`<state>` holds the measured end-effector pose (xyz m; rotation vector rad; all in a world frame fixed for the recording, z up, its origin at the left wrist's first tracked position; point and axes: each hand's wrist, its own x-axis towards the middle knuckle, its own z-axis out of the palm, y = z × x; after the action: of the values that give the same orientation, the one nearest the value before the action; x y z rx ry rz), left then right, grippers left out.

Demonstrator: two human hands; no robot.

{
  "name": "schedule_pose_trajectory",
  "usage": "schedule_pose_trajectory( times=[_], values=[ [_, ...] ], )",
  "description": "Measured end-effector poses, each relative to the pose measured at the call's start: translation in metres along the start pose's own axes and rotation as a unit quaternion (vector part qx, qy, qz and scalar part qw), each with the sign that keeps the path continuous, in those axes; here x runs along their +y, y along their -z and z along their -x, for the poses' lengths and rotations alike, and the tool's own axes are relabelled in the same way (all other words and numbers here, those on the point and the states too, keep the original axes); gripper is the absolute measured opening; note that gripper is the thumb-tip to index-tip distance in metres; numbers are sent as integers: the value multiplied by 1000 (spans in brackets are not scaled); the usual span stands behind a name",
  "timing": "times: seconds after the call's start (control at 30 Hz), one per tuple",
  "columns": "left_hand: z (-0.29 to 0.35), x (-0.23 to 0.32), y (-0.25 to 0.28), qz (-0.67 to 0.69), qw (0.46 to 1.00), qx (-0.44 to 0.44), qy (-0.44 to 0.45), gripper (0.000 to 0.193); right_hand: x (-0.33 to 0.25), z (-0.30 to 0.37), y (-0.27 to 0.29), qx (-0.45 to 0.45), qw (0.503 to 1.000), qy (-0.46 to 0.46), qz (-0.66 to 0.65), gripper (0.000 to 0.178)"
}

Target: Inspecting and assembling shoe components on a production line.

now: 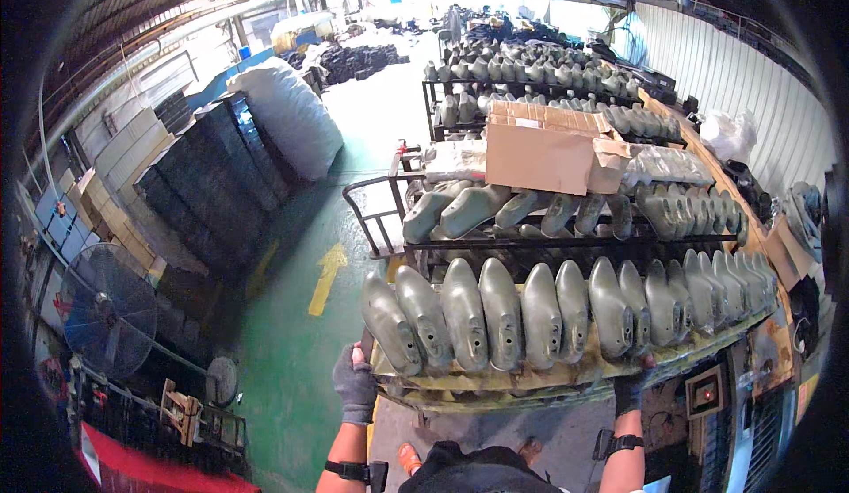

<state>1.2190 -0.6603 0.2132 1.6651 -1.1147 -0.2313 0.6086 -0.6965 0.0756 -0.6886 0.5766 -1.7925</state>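
Observation:
A row of grey-green shoe lasts point(502, 312) stands along the top board of a rack point(531, 385) right in front of me, toes up and leaning away. At the rack's left front corner, my left hand point(355, 387) in a grey glove is closed on the frame, thumb on top. My right hand point(630, 392), in a dark glove, grips the rack's front edge farther right, with a bare fingertip showing beside the lasts. Shade hides most of the right fingers. Both forearms wear black straps.
Behind stand another rack point(566, 244) of lasts with a cardboard box point(541, 150) on it and more racks. A wooden rail point(707, 175) runs along the right. To the left are a large fan point(108, 310), dark stacked boxes point(208, 183), a white sack point(287, 117) and green floor point(292, 378).

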Motion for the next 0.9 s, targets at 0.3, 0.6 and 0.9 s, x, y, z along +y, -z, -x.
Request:
schedule_pose_trajectory(
  times=[0.3,0.6,0.9],
  values=[
    [-1,13,3,-29,999,13,-13,36,4,-4,-10,-66,995,10,-76,67],
    [1,18,7,-28,1000,2,12,36,2,-1,-31,-54,994,-19,-91,63],
    [-3,-1,7,-15,998,-41,37,39,-8,11,-37,28,996,-51,-68,57]
  ],
)
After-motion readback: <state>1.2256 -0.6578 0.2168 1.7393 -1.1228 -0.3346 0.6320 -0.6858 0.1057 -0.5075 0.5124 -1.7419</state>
